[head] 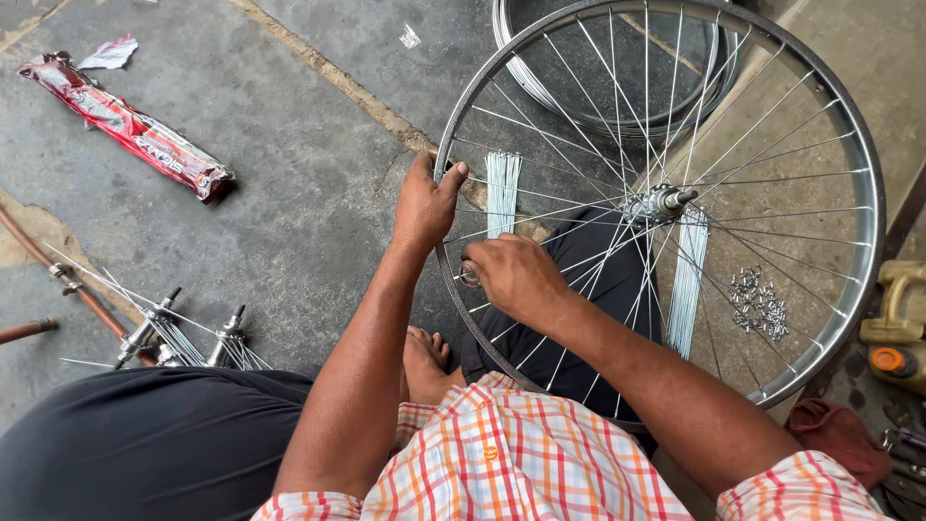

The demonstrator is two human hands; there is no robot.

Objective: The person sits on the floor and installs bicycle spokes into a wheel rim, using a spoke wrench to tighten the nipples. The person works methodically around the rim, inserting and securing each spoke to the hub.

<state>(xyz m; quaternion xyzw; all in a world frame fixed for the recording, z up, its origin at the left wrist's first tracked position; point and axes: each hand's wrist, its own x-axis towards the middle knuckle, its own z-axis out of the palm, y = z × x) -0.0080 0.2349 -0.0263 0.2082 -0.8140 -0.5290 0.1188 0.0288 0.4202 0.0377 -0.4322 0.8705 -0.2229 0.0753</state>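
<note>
Gripping a spoked silver metal bicycle wheel (772, 125), left hand (424, 205) fingers clamp its rim; right hand (511, 277) fingers pinch together at a spoke beside it.

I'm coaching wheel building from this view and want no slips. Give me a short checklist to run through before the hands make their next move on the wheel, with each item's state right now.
1. Left hand grips the wheel rim: ok.
2. Right hand sits among the spokes by the rim, pinching a small metal tool: ok.
3. Tool seated squarely on a nipple: cannot tell, fingers hide it.
4. Hub sits central with spokes laced: ok.
5. Spare spokes and loose nipples lie within reach on the floor: ok.
6. Spoke tension even: cannot tell.
</note>
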